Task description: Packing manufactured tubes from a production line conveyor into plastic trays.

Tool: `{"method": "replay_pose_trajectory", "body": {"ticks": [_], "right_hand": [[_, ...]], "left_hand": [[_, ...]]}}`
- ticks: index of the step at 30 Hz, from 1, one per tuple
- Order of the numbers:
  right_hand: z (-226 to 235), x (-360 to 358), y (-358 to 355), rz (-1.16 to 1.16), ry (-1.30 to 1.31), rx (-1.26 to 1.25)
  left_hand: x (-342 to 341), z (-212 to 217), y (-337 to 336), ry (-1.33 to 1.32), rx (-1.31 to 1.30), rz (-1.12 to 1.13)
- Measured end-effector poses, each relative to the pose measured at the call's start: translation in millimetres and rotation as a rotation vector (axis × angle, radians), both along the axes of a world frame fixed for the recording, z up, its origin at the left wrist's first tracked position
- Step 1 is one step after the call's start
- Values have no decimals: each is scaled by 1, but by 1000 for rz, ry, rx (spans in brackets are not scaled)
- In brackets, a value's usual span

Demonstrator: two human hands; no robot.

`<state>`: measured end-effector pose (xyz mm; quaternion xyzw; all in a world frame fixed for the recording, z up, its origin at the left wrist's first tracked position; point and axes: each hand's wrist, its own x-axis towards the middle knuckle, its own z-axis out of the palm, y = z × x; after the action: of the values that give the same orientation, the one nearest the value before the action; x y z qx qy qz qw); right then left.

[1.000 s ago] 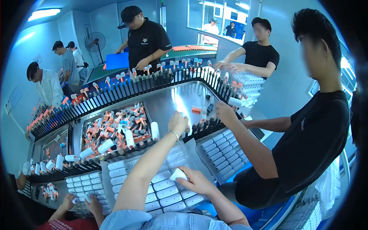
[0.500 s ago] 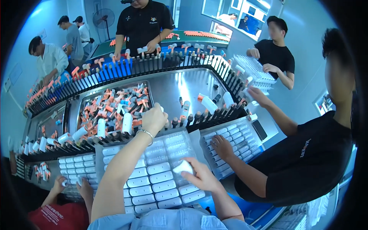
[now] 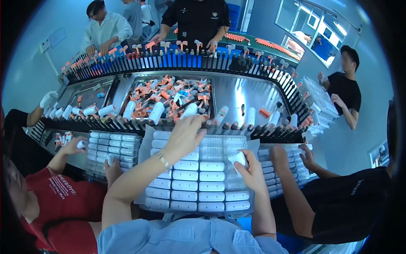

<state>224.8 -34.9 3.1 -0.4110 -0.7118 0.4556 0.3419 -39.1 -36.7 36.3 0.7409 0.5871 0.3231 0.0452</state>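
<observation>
My left hand [image 3: 184, 135] reaches forward over the far edge of a clear plastic tray [image 3: 237, 182]. Its fingers are stretched and slightly blurred, with nothing visible in them. Just beyond them, a white plastic shell [image 3: 189, 111] leans on the row of dark posts, partly covered by the hand. My right hand [image 3: 252, 171] grips another white plastic shell [image 3: 237, 158] between thumb and fingers, above the tray's right side. Rows of rounded white pieces [image 3: 185, 175], each with a small dark slot, fill much of the tray. Some compartments at its far right hold no pieces.
A metal bin [image 3: 212, 91] behind the posts holds a heap of orange and grey parts [image 3: 169, 97]. Posts surround the metal worktop [image 3: 249, 91]. A person in red works at a smaller tray [image 3: 112, 148] on my left; another person's hands [image 3: 280, 158] are over a tray on my right.
The view has swung left, shifting the scene to the right. My left hand's fingers have loosened, and the white shell by them now rests at the posts. My right hand still holds its shell.
</observation>
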Motion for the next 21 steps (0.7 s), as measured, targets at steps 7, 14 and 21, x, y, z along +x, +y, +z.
{"method": "replay_pose_trajectory", "body": {"ticks": [7, 14, 21], "right_hand": [[-5, -9, -1, 71, -69, 169], [-1, -7, -4, 50, -46, 40], [-4, -4, 0, 52, -66, 26]], "left_hand": [[-15, -22, -63, 234, -157, -64], [-27, -22, -47, 313, -223, -214], [-23, -19, -44, 416, -166, -269]]}}
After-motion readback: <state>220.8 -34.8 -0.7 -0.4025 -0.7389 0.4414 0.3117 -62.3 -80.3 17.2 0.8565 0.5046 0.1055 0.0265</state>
